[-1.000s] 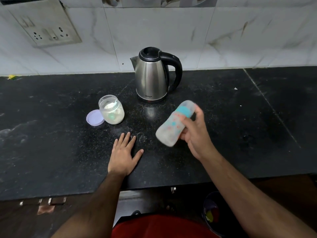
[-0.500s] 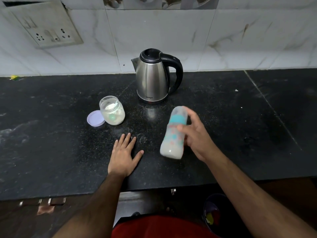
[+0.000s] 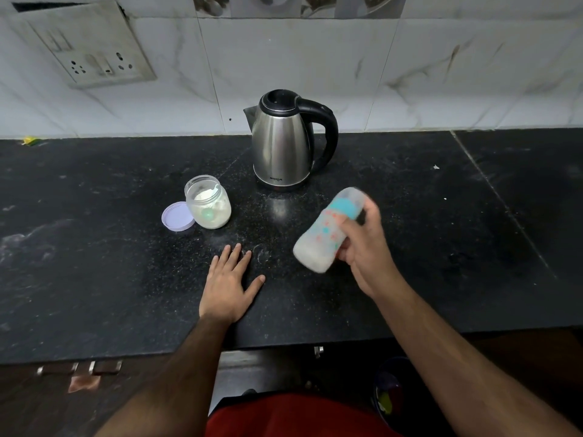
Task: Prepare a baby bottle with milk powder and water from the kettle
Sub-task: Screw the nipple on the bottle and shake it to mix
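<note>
Right hand (image 3: 362,247) grips the blurred, seemingly capped, translucent patterned baby bottle (image 3: 328,230) tilted; shake firmly, cap sealed, while left hand (image 3: 228,283) lies spread flat on the black desk (image 3: 94,247).

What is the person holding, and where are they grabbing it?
The right hand grips the baby bottle around its middle, tilted above the counter. The left hand holds nothing.

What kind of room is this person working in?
Most likely a home kitchen: a black stone counter against a tiled wall, an electric kettle near a wall socket, and an open jar of milk powder.
</note>
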`<state>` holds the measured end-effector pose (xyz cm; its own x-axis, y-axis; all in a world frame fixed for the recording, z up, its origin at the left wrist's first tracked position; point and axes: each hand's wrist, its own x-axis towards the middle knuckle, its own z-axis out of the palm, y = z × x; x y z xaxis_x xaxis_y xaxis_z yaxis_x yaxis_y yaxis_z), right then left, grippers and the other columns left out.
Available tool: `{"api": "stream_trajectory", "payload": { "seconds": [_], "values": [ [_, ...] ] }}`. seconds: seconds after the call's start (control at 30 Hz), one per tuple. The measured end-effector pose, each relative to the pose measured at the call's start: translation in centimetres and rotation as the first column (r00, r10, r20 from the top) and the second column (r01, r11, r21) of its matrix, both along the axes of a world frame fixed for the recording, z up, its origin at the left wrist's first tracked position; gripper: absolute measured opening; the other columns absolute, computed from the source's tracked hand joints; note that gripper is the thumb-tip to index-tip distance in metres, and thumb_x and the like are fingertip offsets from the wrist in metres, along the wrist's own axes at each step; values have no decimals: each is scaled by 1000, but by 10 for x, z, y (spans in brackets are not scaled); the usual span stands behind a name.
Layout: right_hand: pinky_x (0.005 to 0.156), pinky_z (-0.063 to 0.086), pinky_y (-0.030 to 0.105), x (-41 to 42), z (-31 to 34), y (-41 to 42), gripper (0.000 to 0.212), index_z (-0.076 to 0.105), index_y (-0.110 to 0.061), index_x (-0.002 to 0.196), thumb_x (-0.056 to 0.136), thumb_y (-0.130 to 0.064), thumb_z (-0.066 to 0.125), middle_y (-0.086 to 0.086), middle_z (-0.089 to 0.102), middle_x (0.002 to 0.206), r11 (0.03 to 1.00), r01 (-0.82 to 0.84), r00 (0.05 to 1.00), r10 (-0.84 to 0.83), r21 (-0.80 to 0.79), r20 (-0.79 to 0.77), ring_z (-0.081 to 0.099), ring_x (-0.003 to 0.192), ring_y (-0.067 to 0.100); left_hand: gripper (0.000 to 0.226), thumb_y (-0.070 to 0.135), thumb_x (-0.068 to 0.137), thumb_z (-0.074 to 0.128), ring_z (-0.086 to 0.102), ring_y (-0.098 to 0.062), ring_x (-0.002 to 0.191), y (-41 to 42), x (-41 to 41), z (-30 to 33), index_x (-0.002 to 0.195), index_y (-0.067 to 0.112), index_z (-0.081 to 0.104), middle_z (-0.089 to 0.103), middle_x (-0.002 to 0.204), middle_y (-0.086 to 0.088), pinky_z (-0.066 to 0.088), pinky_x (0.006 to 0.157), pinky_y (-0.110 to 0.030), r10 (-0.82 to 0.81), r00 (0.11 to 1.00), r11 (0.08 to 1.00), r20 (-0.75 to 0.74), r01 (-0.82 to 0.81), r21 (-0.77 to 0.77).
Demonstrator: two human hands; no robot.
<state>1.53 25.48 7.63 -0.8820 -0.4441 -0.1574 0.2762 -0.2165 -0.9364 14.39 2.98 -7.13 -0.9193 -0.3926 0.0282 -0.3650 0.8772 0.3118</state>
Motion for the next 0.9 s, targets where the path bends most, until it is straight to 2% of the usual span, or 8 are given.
{"api": "stream_trajectory", "payload": {
  "seconds": [0.1, 0.23, 0.3, 0.43, 0.53, 0.63, 0.77, 0.9],
  "values": [
    [79, 60, 48, 9, -2, 5, 69, 40, -35, 141, 81, -17, 67, 1, 72, 107, 938, -303, 950, 312, 168, -27, 72, 99, 23, 73, 66, 94, 37, 5, -17, 154, 0, 0, 0, 153, 24, 35, 22, 164, 0, 1, 125, -38, 1, 1000, 1000, 2, -1, -1],
    [73, 58, 45, -1, 0, 0, 58, 44, -28, 136, 83, -21, 66, -2, 72, 108, 999, 37, 999, -36, -30, 39, 72, 93, 17, 73, 66, 93, 36, 5, -18, 154, 1, -1, 0, 152, 23, 35, 22, 164, -1, 1, 125, -39, -3, 1000, 1000, 3, 3, 0],
    [72, 58, 45, -1, -3, -1, 57, 42, -29, 136, 84, -24, 65, 4, 67, 116, 997, 59, 997, -57, -42, 53, 72, 95, 19, 73, 66, 93, 36, 6, -18, 154, 0, -1, 1, 153, 23, 35, 22, 164, -1, 1, 125, -38, -4, 1000, 1000, 2, 4, -2],
    [79, 59, 52, 6, -7, 6, 67, 43, -39, 137, 78, -21, 69, 7, 71, 111, 934, -316, 947, 322, 167, -8, 71, 102, 28, 73, 67, 93, 35, 5, -17, 154, 0, 0, 0, 153, 24, 34, 22, 164, 0, 1, 125, -38, 1, 1000, 1000, 3, -1, -5],
    [72, 60, 41, -1, -3, 3, 62, 48, -32, 133, 76, -22, 70, 0, 72, 107, 996, -84, 996, 84, 5, 12, 72, 95, 18, 74, 67, 93, 34, 6, -18, 154, 0, 0, 0, 152, 24, 35, 23, 164, -1, 2, 125, -39, 0, 1000, 1000, 1, 0, -8],
    [74, 59, 46, -3, -3, -1, 57, 44, -31, 134, 81, -24, 65, -2, 70, 109, 998, 45, 998, -42, -52, 47, 72, 94, 17, 73, 67, 93, 35, 6, -18, 154, 0, -1, 0, 152, 24, 35, 23, 164, 0, 2, 125, -39, -3, 1000, 1000, 6, 3, -12],
    [81, 58, 54, 8, -2, 4, 64, 45, -42, 134, 77, -22, 69, -1, 73, 104, 924, -350, 933, 358, 154, -29, 71, 100, 27, 73, 66, 93, 36, 5, -16, 154, -1, -1, -1, 153, 23, 34, 21, 164, 1, -1, 124, -37, 4, 1000, 1000, 7, -4, -9],
    [73, 60, 43, 0, 7, -2, 63, 45, -27, 137, 78, -20, 67, 4, 68, 111, 996, 16, 1000, -15, -90, 15, 71, 94, 16, 73, 66, 93, 36, 5, -17, 154, 0, -1, -1, 153, 23, 34, 21, 164, 1, 1, 125, -37, 3, 1000, 1000, 0, -3, -7]
  ]
}}
